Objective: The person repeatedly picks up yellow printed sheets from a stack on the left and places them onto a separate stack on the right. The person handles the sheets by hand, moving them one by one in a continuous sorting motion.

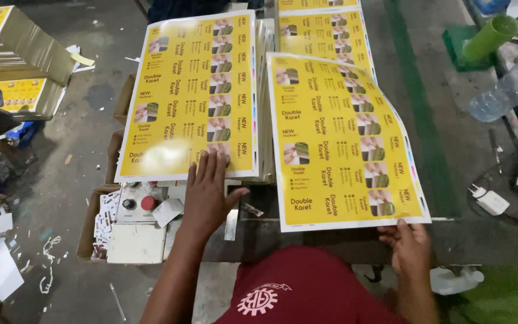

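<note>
Nearest the lens, a dark red shirt [307, 288] fills the bottom edge, its wearer cut off at the chest. Left hand [208, 192] lies flat, fingers spread, pressing the near edge of a yellow printed sheet [190, 90] that tops a stack; nothing is gripped. Right hand [410, 246] pinches the near edge of a second yellow sheet [343, 141] between thumb and fingers, the sheet curling upward at its far corner. A third yellow sheet [322, 33] lies beyond, partly covered by the second and cut off at the top of the view.

Glare whitens a patch of the first sheet just above the left fingertips, and the small print is too fine to make out. Below the left sheet sits a pale control box [136, 207] with a black knob and a red button [148, 203], half hidden by paper scraps.

The work surface [451, 180] is dark metal with a green stripe. At right stand a green cylinder [490, 36] and a clear plastic bottle [508, 87], with a white charger [490, 201] nearer. At left, wrapped bundles of yellow sheets [13, 42] sit above a grey floor [73, 156] littered with offcuts.
</note>
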